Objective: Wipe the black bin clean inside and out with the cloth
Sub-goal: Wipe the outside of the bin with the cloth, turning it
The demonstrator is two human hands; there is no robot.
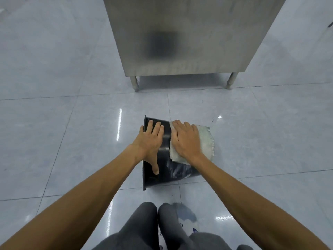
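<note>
The black bin (165,170) lies on its side on the tiled floor, its open rim facing left. My left hand (150,141) rests flat on the bin's wall near the rim, fingers spread, the thumb hanging down over the side. My right hand (186,139) presses a pale, frayed cloth (207,141) flat against the bin's outside, toward its base. The cloth drapes over the top right of the bin and hides the base end. The bin's inside is not visible.
A stainless steel cabinet (189,37) on short legs stands just beyond the bin. Glossy grey floor tiles (72,132) spread to the left and right. My knees in grey trousers (156,226) are close below the bin.
</note>
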